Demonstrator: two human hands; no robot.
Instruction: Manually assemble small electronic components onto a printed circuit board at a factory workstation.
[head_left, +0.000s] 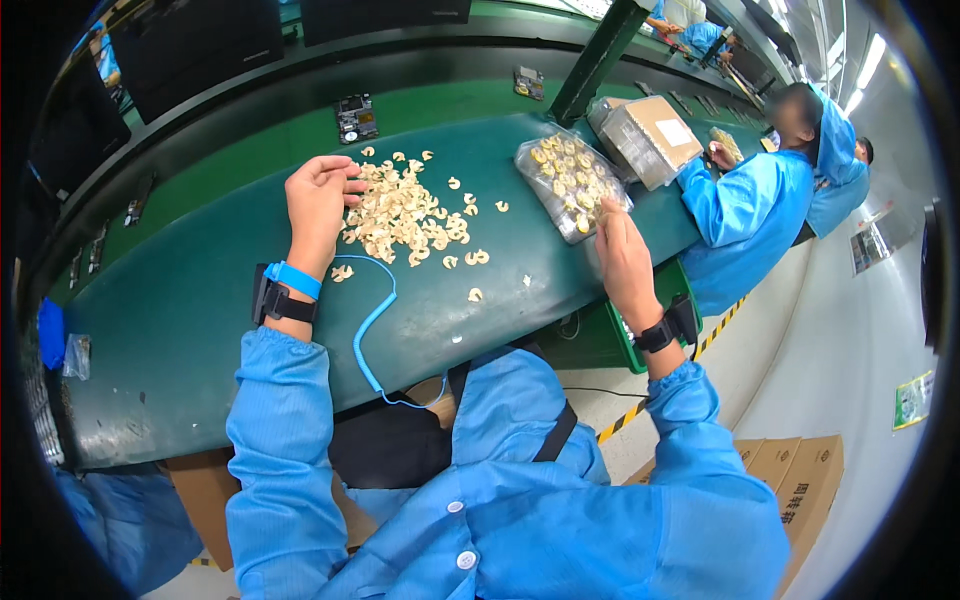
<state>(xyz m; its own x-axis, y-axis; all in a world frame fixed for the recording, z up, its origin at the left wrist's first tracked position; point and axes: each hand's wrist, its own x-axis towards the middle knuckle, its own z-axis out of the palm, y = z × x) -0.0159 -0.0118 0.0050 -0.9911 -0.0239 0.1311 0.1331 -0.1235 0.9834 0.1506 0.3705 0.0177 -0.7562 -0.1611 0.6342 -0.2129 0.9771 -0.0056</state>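
Observation:
A loose pile of small cream-coloured, C-shaped pieces [400, 215] lies on the green table mat. My left hand [318, 205] is at the pile's left edge with its fingers bent and drawn together. Whatever those fingers may hold is hidden. To the right of the pile lies a clear plastic tray [530, 172] with rows of round pockets, many showing yellowish, round-looking parts. Over the tray's right edge, my right hand [625, 262] has its fingertips pinched together. Anything between them is too small to make out.
A blue coiled cord [362, 340] runs from the blue band [292, 280] on my left wrist across the mat. A carton and stacked clear trays [650, 140] stand behind the tray, near a green post [597, 65]. At right sits a co-worker in blue [755, 205]. Circuit boards [356, 118] lie along the far strip.

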